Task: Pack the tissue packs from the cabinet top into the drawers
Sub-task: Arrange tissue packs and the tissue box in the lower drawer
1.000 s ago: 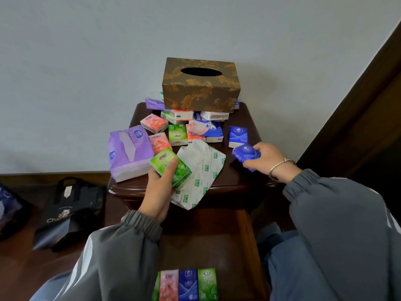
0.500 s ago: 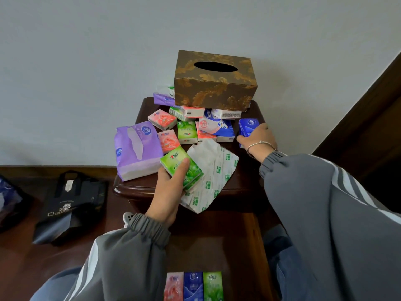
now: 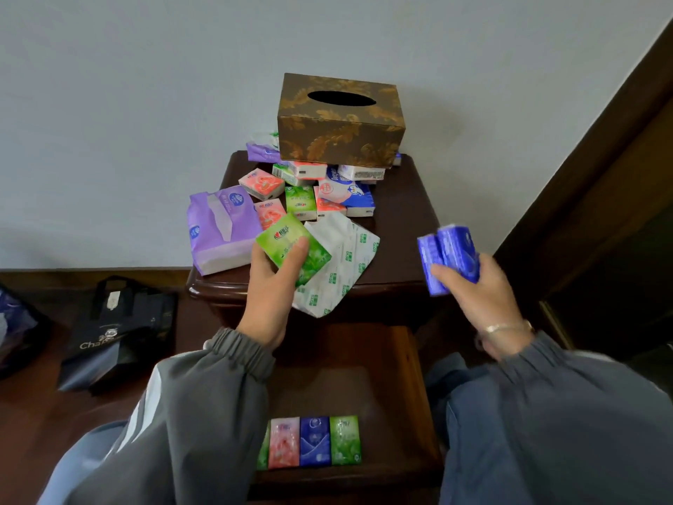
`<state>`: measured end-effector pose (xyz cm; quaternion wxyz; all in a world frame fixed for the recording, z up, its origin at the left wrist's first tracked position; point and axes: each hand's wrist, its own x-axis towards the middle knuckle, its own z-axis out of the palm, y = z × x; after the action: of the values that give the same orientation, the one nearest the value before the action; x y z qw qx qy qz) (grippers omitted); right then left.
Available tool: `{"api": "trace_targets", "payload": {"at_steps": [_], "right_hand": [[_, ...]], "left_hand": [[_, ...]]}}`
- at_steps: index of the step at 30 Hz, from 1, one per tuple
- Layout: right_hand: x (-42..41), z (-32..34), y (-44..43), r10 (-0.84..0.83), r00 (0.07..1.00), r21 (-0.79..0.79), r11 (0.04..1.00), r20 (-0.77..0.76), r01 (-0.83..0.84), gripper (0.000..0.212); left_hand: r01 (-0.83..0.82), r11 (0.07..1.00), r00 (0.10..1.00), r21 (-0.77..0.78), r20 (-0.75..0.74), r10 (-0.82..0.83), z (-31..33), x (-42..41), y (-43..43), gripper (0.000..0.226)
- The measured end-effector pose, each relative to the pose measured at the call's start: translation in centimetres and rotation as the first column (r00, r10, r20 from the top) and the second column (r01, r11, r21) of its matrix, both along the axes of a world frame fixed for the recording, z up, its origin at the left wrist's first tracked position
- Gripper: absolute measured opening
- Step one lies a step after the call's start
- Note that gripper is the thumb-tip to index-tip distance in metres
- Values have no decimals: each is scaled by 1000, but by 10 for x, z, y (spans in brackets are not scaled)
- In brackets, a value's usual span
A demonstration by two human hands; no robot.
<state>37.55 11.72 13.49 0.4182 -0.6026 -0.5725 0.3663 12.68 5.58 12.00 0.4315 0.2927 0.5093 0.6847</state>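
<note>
Several small tissue packs (image 3: 302,193) lie scattered on the dark wooden cabinet top (image 3: 408,220), with a purple soft pack (image 3: 220,231) at its left edge and a white-and-green pack (image 3: 338,264) hanging over the front. My left hand (image 3: 271,286) grips a green pack (image 3: 291,246) above the front edge. My right hand (image 3: 477,289) holds two blue packs (image 3: 449,255) off the cabinet's right side. Below, the open drawer (image 3: 415,388) holds a row of green, pink and blue packs (image 3: 315,442).
A brown and gold tissue box (image 3: 338,122) sits on packs at the back of the cabinet, against the grey wall. A black shopping bag (image 3: 116,333) lies on the floor at left. Dark wooden panelling (image 3: 601,176) stands at right.
My right hand reached to the blue pack at the cabinet's right and has come back off the edge holding two blue packs. My left hand kept its grip on the green pack.
</note>
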Motion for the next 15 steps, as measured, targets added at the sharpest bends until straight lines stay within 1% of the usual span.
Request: {"api": "trace_targets", "payload": {"at_steps": [1,3,6,7,9,11,13,15], "right_hand": [[10,-2,-21,51,999,-33,998,-10,-52,25],[23,-14,-57,151,989,-124,981,-4,-150,27],[28,-49,-95,253,964,-297,929,77,-220,33],[25,-63,-103,283,952,-357,906,114,-226,34],[17,-92,-111,358,908,-459,859,217,-228,35],[7,-116,-111,421,840,-518,830,343,-205,35],[-5,-134,-106,462,770,-547,818,440,-178,37],[-18,-152,-101,502,693,-571,806,518,-157,51]], "left_hand": [[17,999,1000,29,-17,-17,6,1,-8,57],[54,996,998,67,-44,-51,14,2,-27,64],[94,995,992,34,-84,-91,10,1,-64,73],[110,994,988,1,-106,-110,4,1,-77,72],[124,989,982,-83,-132,-134,-14,2,-103,63],[110,983,992,-148,-50,-119,-41,6,-124,57],[55,968,998,-247,6,-55,-71,12,-138,54],[5,939,999,-345,37,9,-99,16,-146,54]]}}
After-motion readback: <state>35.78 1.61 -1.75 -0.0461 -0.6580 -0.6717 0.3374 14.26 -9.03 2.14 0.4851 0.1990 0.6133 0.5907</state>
